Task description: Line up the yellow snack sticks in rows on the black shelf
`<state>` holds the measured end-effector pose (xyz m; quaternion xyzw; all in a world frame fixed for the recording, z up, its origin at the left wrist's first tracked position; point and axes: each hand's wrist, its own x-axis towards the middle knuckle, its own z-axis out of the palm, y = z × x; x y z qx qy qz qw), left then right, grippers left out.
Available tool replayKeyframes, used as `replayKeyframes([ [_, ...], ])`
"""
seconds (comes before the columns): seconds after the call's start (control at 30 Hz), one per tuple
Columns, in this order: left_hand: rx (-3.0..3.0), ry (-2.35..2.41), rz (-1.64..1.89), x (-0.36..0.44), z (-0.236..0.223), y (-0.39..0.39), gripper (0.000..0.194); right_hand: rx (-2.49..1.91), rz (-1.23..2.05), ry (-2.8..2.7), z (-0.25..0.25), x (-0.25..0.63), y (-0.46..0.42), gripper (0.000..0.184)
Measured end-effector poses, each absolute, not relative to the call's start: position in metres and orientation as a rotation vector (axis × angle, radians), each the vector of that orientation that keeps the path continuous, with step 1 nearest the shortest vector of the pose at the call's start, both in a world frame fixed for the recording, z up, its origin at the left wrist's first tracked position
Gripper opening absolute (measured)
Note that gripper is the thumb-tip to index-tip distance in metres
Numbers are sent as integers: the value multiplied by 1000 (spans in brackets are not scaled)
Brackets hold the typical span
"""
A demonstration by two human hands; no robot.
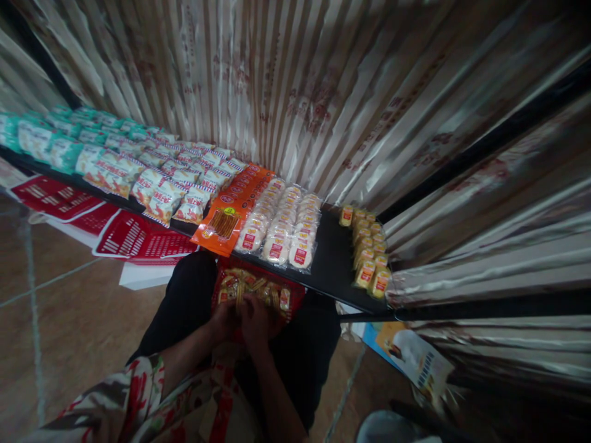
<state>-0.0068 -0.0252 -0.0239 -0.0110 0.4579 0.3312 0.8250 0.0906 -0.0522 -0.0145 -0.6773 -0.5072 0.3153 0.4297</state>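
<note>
A red basket (295, 303) sits between my knees, with several small yellowish wrapped snacks (285, 299) in it. Over its near side my left hand (224, 320) and my right hand (255, 321) come together, fingers closed. A small yellow wrapped biscuit pack (240, 290) stands up between the fingertips, apparently gripped by both. The fingers partly cover its lower end, and the dim light blurs its print. Beyond the basket, rows of round white wrapped cakes (277, 251) and similar yellow wrapped packs (364, 272) stand on a black shelf (332, 264).
An orange snack bag (226, 223) lies beside the white cakes. White-and-red bags (159, 195) and green bags (64, 152) line the shelf leftward. Red baskets (133, 237) are below it. A pleated curtain (277, 92) hangs behind, and a dark bar (489, 144) slants at right.
</note>
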Motion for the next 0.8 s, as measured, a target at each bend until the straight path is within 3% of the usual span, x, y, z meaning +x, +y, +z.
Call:
replayKeyframes([
  [0.53,44,1066,739,-6,-28,-22,18,-1780,903,-1065,-37,98,-56,42],
  [0.8,145,1068,794,-2,-18,-26,6,-1795,881,-1030,-47,101,-55,41],
])
